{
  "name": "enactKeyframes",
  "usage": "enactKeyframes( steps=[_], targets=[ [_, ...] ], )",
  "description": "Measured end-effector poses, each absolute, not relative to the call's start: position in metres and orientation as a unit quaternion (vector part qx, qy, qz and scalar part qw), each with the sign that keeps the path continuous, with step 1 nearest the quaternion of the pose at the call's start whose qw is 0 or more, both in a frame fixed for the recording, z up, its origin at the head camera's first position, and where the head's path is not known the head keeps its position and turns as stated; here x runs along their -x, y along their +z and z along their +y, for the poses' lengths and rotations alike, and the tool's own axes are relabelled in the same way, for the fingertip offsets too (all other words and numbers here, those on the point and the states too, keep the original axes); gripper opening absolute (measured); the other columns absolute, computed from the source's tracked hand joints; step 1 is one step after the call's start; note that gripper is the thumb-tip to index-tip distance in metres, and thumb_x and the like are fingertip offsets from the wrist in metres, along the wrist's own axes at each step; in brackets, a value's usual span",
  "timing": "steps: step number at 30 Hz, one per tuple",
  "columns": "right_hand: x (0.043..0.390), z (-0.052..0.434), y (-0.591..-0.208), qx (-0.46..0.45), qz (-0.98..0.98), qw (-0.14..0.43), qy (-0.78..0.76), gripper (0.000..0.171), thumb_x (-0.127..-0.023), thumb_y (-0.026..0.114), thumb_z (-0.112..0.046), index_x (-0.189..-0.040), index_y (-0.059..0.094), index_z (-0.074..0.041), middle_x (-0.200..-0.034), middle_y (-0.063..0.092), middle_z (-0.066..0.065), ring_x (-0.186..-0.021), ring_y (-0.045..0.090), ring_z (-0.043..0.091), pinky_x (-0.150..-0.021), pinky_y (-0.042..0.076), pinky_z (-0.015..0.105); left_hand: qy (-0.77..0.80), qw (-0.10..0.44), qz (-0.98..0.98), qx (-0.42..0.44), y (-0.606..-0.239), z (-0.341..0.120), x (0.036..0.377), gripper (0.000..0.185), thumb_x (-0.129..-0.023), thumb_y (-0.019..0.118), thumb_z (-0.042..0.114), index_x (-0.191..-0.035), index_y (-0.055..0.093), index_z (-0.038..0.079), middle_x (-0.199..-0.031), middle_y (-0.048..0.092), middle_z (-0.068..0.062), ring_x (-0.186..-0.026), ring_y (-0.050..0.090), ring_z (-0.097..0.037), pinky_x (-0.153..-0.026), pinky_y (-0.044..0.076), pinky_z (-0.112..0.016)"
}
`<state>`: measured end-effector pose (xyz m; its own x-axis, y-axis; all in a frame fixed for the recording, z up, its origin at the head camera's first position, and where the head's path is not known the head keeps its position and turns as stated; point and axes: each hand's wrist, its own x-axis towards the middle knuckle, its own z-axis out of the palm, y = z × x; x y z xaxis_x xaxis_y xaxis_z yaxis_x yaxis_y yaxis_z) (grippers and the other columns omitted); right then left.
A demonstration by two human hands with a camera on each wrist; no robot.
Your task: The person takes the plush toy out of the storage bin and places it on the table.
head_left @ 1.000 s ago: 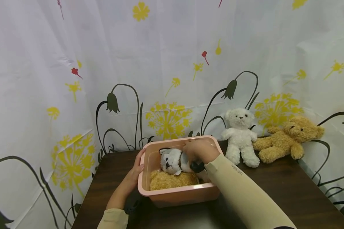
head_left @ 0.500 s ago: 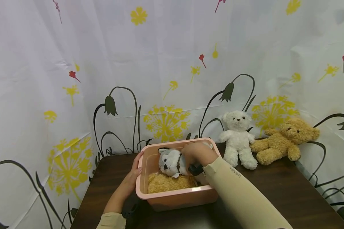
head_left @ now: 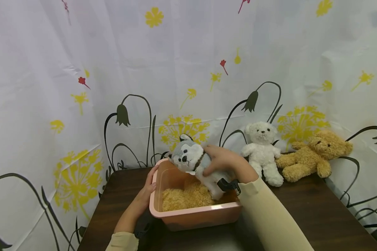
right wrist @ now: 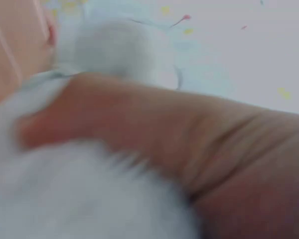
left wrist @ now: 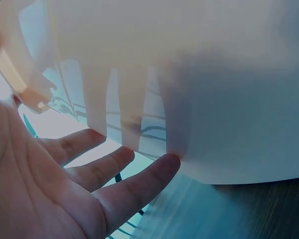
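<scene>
We grip the husky toy (head_left: 193, 162) with our right hand (head_left: 223, 161), half-lifted above the pink bin (head_left: 191, 212); a tan bear (head_left: 185, 197) remains inside. Our left hand (head_left: 149, 190), fingers straight, steadies the bin's wall near the desk's (head_left: 317, 209) left edge.

We count four plush toys: one grey and white husky (head_left: 193, 162) at centre frame, one tan plush (head_left: 183, 198) just below it, one white bear (head_left: 262, 150) and one brown bear (head_left: 314, 153) at right. We see one pink tub (head_left: 191, 214), one table (head_left: 317, 205), and two hands, left (head_left: 149, 188) and right (head_left: 221, 160).
</scene>
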<state>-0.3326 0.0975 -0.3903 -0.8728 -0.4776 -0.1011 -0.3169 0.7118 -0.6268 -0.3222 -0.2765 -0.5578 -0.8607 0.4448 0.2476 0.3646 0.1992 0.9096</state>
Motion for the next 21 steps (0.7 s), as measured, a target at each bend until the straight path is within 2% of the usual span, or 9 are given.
enactKeyframes(
  steps=[3,6,9,12,13,14,16,19,21],
  targets=[
    [0.324,0.109,-0.382,0.235,0.903,0.047,-0.357,0.107,-0.080,0.092,-0.030,-0.169,0.037,-0.008,-0.173,0.038,0.019,-0.159,0.038,0.039,-0.129,0.034,0.057,0.564,0.025,0.778,-0.276,-0.566,-0.279,0.328,0.070,-0.113,0.034,0.037,-0.176,0.005,0.030,-0.180,0.005,-0.021,-0.159,0.026,-0.039,-0.116,0.045,-0.044],
    [0.314,0.123,-0.376,0.231,0.879,-0.033,-0.416,0.096,-0.080,0.095,-0.027,-0.161,0.045,-0.014,-0.156,0.050,0.014,-0.143,0.051,0.036,-0.120,0.044,0.057,0.565,0.030,0.776,-0.280,-0.564,-0.275,0.325,0.070,-0.113,0.033,0.036,-0.176,0.005,0.031,-0.180,0.004,-0.022,-0.158,0.027,-0.040,-0.116,0.046,-0.045],
    [0.300,0.138,-0.372,0.214,0.852,-0.103,-0.467,0.093,-0.081,0.097,-0.025,-0.159,0.047,-0.019,-0.144,0.050,0.011,-0.130,0.052,0.031,-0.111,0.048,0.057,0.578,0.048,0.772,-0.261,-0.551,-0.267,0.312,0.071,-0.111,0.033,0.037,-0.176,0.004,0.033,-0.181,0.000,-0.022,-0.160,0.022,-0.048,-0.121,0.038,-0.060],
    [0.282,0.156,-0.370,0.195,0.825,-0.176,-0.501,0.094,-0.080,0.098,-0.022,-0.159,0.046,-0.022,-0.142,0.047,0.010,-0.125,0.049,0.026,-0.107,0.046,0.051,0.574,0.053,0.780,-0.243,-0.545,-0.262,0.302,0.071,-0.111,0.031,0.036,-0.176,0.001,0.031,-0.181,-0.002,-0.022,-0.162,0.016,-0.055,-0.122,0.029,-0.074],
    [0.277,0.162,-0.370,0.192,0.810,-0.200,-0.517,0.094,-0.080,0.098,-0.018,-0.158,0.046,-0.022,-0.141,0.049,0.009,-0.125,0.050,0.025,-0.107,0.046,0.049,0.580,0.058,0.779,-0.233,-0.542,-0.260,0.299,0.072,-0.111,0.031,0.037,-0.176,0.001,0.031,-0.182,-0.004,-0.021,-0.163,0.012,-0.057,-0.123,0.023,-0.078],
    [0.271,0.169,-0.369,0.189,0.793,-0.225,-0.534,0.096,-0.079,0.098,-0.014,-0.158,0.046,-0.022,-0.142,0.050,0.008,-0.126,0.051,0.024,-0.107,0.046,0.046,0.579,0.057,0.779,-0.233,-0.541,-0.260,0.299,0.072,-0.111,0.031,0.036,-0.176,0.000,0.029,-0.182,-0.005,-0.023,-0.163,0.011,-0.058,-0.122,0.022,-0.079],
    [0.261,0.183,-0.368,0.180,0.762,-0.280,-0.556,0.099,-0.076,0.098,-0.003,-0.158,0.046,-0.023,-0.146,0.053,0.003,-0.129,0.053,0.021,-0.109,0.044,0.038,0.581,0.056,0.778,-0.232,-0.539,-0.260,0.298,0.072,-0.111,0.031,0.036,-0.176,0.000,0.028,-0.182,-0.005,-0.023,-0.163,0.011,-0.056,-0.123,0.022,-0.077],
    [0.247,0.203,-0.364,0.186,0.717,-0.360,-0.567,0.106,-0.069,0.094,0.012,-0.159,0.047,-0.018,-0.148,0.059,0.003,-0.133,0.057,0.018,-0.113,0.042,0.028,0.580,0.054,0.775,-0.245,-0.539,-0.264,0.303,0.071,-0.112,0.032,0.035,-0.176,0.002,0.030,-0.182,-0.001,-0.021,-0.162,0.017,-0.047,-0.125,0.032,-0.059],
    [0.239,0.216,-0.362,0.186,0.706,-0.411,-0.546,0.105,-0.065,0.092,0.016,-0.157,0.051,-0.012,-0.147,0.060,0.008,-0.132,0.057,0.019,-0.113,0.041,0.026,0.578,0.044,0.771,-0.262,-0.541,-0.268,0.307,0.070,-0.112,0.033,0.033,-0.176,0.004,0.031,-0.180,0.002,-0.021,-0.160,0.024,-0.040,-0.121,0.039,-0.045]
  ],
)
